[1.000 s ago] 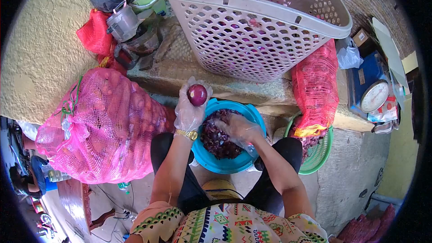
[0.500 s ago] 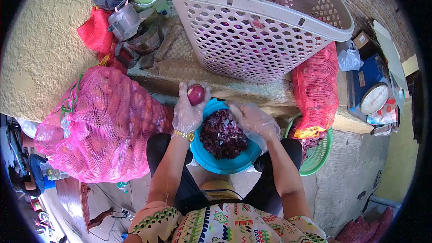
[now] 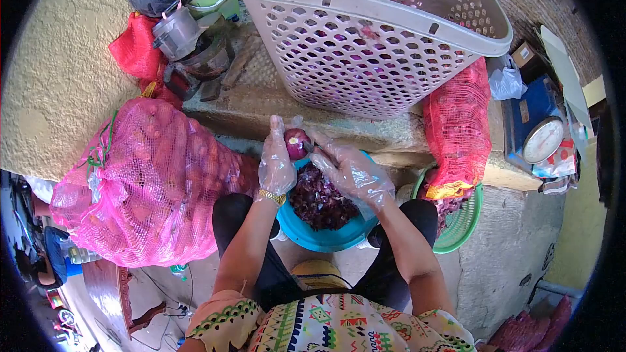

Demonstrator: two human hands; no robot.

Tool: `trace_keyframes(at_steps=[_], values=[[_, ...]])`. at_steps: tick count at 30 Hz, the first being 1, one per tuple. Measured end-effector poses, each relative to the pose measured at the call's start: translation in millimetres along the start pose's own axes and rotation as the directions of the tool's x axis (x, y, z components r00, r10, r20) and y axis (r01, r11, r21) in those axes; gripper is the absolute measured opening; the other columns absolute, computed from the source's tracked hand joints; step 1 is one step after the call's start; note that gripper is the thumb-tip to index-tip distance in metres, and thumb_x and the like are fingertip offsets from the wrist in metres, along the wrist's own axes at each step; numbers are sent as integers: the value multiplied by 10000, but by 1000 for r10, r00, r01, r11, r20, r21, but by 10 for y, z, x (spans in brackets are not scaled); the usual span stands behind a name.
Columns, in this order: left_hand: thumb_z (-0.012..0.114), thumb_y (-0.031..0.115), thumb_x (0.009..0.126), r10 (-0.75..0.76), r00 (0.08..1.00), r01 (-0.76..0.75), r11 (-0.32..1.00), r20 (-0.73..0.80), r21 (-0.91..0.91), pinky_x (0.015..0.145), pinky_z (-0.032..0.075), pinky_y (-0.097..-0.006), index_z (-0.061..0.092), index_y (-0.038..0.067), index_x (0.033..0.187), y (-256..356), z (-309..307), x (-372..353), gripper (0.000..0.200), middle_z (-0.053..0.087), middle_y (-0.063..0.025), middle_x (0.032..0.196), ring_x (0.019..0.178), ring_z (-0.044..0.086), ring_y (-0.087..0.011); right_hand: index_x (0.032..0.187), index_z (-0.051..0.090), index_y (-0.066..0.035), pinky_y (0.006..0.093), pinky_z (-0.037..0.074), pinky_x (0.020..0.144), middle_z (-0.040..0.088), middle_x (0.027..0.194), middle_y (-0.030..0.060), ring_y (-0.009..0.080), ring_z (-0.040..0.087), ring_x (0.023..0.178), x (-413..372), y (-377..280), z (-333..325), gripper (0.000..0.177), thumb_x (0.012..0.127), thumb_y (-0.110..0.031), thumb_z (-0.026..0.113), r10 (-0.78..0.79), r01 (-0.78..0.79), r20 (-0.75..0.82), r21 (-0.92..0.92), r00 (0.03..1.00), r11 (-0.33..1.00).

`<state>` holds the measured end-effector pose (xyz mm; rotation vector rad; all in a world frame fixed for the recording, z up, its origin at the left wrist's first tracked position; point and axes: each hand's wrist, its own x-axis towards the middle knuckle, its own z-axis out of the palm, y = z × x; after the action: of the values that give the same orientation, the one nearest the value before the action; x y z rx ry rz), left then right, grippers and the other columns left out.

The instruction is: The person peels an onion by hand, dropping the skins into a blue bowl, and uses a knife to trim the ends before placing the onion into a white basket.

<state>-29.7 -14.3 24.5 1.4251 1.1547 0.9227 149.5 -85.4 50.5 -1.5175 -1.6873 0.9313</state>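
A peeled-looking purple onion [image 3: 297, 144] is held in my left hand [image 3: 276, 162], which wears a clear plastic glove. My right hand [image 3: 353, 173], gloved too, has come up against the onion's right side with its fingers bent together; a small dark thing shows at its fingertips, too small to name. Both hands are over a blue basin [image 3: 321, 241] between my knees, which holds a heap of dark purple onion skins [image 3: 319, 202].
Ahead stands a tall perforated basket [image 3: 365, 58] of onions on a ledge. A full pink mesh sack [image 3: 156, 182] is at the left. At the right are a red mesh sack [image 3: 458, 124], a green basket [image 3: 466, 225] and a blue scale [image 3: 536, 120].
My right hand has moved up and left from over the basin to the onion. The onion has shifted slightly right and down, and its pale end now faces me.
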Motion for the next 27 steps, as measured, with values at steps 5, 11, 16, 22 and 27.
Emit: trace_keyframes(at_steps=[5,11,16,22,27], values=[[293,697,1116,-122,992,115,965,-14,-236,998,559,-351,699,-19,1330,24,94,106,850,729,-143,1204,1080,699,-216,1631,447,-142,537,515,969,712,1181,330,513,682,1093,-4,-59,-27,603,1105,-419,547,119,-114,77,-62,990,992],[326,670,1124,-91,996,87,978,-11,-192,1028,541,-344,710,-7,1316,110,117,65,802,733,-139,1220,1083,696,-207,1624,458,-140,537,519,964,709,1189,331,510,680,1106,-10,-18,12,598,1105,-427,541,27,-27,6,5,1000,1000],[338,657,1129,-15,999,11,992,-30,-122,1024,541,-343,707,-11,1316,94,117,19,786,732,-144,1228,1086,696,-206,1623,459,-144,532,521,978,704,1214,330,507,676,1126,-15,-62,-34,598,1106,-431,540,80,-79,50,-14,996,997],[341,662,1126,29,999,-31,997,-40,-68,1010,545,-339,691,-27,1318,-18,112,59,797,725,-147,1227,1082,696,-200,1628,450,-140,531,519,980,698,1224,331,512,672,1131,-11,-77,-34,605,1107,-436,533,67,-66,43,-33,997,997],[345,664,1124,64,997,-69,992,-44,-109,1009,541,-351,696,-23,1305,-39,111,55,792,722,-143,1219,1080,692,-199,1628,446,-117,507,504,1034,670,1323,315,497,649,1214,-6,-56,-2,600,1114,-416,532,45,-45,32,6,998,999]])
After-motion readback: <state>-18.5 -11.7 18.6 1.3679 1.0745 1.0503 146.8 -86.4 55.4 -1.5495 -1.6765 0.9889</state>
